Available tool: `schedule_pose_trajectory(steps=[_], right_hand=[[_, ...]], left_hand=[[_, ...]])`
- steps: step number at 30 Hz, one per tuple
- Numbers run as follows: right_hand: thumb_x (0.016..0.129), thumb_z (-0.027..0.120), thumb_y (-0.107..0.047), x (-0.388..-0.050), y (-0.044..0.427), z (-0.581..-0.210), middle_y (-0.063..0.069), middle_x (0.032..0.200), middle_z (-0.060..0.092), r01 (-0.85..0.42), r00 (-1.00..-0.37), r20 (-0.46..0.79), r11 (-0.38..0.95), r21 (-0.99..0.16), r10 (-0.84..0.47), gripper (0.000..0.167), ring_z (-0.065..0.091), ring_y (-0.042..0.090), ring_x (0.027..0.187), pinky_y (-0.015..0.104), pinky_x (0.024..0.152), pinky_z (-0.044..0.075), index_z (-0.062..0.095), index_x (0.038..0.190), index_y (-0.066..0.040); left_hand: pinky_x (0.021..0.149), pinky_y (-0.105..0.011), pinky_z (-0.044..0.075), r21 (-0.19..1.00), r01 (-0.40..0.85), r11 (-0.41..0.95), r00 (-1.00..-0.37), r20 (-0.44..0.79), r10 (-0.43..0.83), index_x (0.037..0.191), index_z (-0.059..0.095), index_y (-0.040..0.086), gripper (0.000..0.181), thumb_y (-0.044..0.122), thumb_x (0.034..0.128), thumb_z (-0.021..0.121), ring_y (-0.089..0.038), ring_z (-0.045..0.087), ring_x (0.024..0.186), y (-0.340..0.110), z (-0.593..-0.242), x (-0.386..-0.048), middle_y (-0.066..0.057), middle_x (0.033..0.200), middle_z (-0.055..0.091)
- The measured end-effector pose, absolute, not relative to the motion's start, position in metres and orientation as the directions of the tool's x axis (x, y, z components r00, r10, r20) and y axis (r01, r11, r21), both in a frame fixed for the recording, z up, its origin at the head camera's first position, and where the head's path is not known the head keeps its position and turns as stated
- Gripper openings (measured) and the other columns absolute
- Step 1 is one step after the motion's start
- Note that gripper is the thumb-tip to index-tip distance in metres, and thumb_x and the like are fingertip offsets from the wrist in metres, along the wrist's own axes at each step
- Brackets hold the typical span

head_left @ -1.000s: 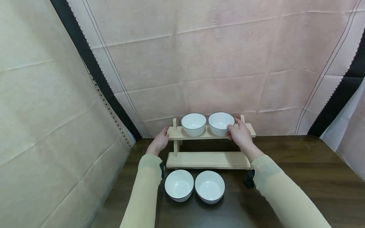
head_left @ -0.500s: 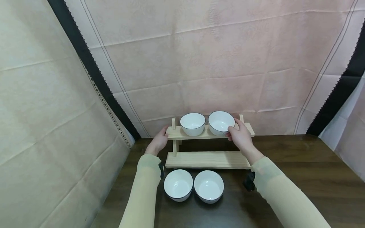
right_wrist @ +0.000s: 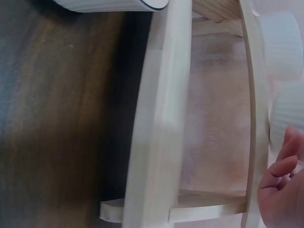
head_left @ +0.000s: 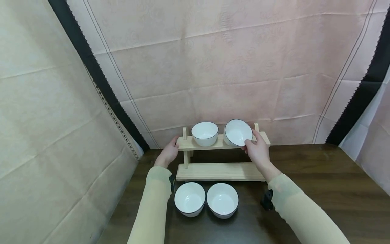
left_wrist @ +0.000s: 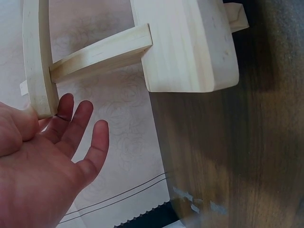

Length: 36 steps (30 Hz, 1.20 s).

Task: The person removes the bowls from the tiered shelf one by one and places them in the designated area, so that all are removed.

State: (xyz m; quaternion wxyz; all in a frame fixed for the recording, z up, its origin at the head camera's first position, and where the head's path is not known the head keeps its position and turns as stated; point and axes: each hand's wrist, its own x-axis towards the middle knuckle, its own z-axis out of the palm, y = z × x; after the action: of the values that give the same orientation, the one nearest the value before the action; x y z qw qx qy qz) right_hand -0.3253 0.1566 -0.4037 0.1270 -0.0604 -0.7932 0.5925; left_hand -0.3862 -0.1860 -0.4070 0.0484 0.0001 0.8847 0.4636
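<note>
A two-tier wooden shelf [head_left: 219,172] stands at the back of the table. My left hand [head_left: 169,152] holds the left end of its upper board, thumb and fingers about the edge in the left wrist view [left_wrist: 40,107]. On that board sits a white dark-rimmed bowl [head_left: 204,134], upright. Beside it, a second white bowl [head_left: 238,133] is tilted towards me, its right rim pinched by my right hand [head_left: 257,150]. In the right wrist view the curled fingers [right_wrist: 280,173] touch this ribbed bowl [right_wrist: 287,116]; part of the hand is cut off.
Two more white bowls, a left one [head_left: 190,199] and a right one [head_left: 222,200], stand side by side on the dark wooden table [head_left: 298,203] before the shelf. The lower board holds nothing. A pale fabric wall [head_left: 231,67] rises close behind.
The right bowl on the upper board has tipped further towards me and shifted slightly right with my right hand. My left hand stays on the shelf end.
</note>
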Motion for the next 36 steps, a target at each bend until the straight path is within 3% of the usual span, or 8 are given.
schedule_pose_trajectory(steps=[7,12,17,22,32,36], right_hand=[[0.091,0.042,-0.013,-0.322,0.156,-0.412,0.014,0.091,0.066,-0.100,-0.956,0.156,0.223,-0.970,0.247,0.059,0.062,0.018,0.067,0.024,0.059,0.050,0.028,0.147,-0.023],[0.094,0.041,-0.014,-0.311,0.155,-0.417,0.009,0.097,0.063,-0.104,-0.955,0.120,0.074,-0.992,0.270,0.054,0.058,0.010,0.067,0.021,0.062,0.050,0.030,0.146,-0.023],[0.094,0.040,-0.009,-0.297,0.155,-0.422,0.004,0.096,0.056,-0.126,-0.951,0.078,-0.145,-0.981,0.300,0.050,0.057,0.010,0.068,0.021,0.061,0.048,0.034,0.143,-0.019],[0.096,0.039,-0.010,-0.277,0.158,-0.430,0.003,0.109,0.052,-0.107,-0.953,0.038,-0.214,-0.971,0.301,0.050,0.057,0.009,0.071,0.018,0.058,0.046,0.032,0.145,-0.019],[0.097,0.045,-0.014,-0.247,0.169,-0.439,-0.003,0.083,0.066,-0.104,-0.949,0.011,-0.282,-0.954,0.315,0.048,0.055,0.007,0.064,0.019,0.056,0.046,0.035,0.143,-0.023],[0.097,0.047,-0.015,-0.240,0.177,-0.439,-0.003,0.085,0.067,-0.135,-0.954,0.052,-0.267,-0.954,0.297,0.047,0.057,0.007,0.064,0.019,0.057,0.046,0.036,0.142,-0.021]], left_hand=[[0.115,-0.053,0.013,0.821,-0.054,0.568,-0.995,-0.092,0.039,0.151,0.014,0.027,0.050,0.023,0.1030,0.027,-0.027,0.013,0.145,-0.189,-0.408,-0.384,-0.003,0.157,0.018],[0.115,-0.052,0.014,0.820,-0.037,0.571,-0.996,-0.073,0.041,0.151,0.015,0.026,0.050,0.022,0.1028,0.027,-0.027,0.015,0.145,-0.190,-0.409,-0.383,-0.005,0.156,0.020],[0.115,-0.052,0.014,0.823,-0.026,0.568,-0.996,-0.068,0.053,0.151,0.015,0.024,0.050,0.020,0.1026,0.027,-0.028,0.015,0.144,-0.189,-0.409,-0.382,-0.005,0.156,0.020],[0.115,-0.052,0.013,0.818,-0.027,0.574,-0.996,-0.073,0.057,0.151,0.013,0.026,0.051,0.021,0.1027,0.027,-0.027,0.013,0.145,-0.188,-0.407,-0.382,-0.004,0.157,0.018],[0.115,-0.053,0.012,0.815,-0.018,0.579,-0.997,-0.060,0.054,0.151,0.014,0.027,0.050,0.021,0.1026,0.027,-0.027,0.012,0.145,-0.188,-0.409,-0.385,-0.004,0.157,0.019],[0.115,-0.053,0.012,0.811,-0.020,0.584,-0.997,-0.060,0.049,0.151,0.014,0.029,0.050,0.023,0.1028,0.027,-0.026,0.013,0.145,-0.186,-0.409,-0.384,-0.002,0.157,0.020]])
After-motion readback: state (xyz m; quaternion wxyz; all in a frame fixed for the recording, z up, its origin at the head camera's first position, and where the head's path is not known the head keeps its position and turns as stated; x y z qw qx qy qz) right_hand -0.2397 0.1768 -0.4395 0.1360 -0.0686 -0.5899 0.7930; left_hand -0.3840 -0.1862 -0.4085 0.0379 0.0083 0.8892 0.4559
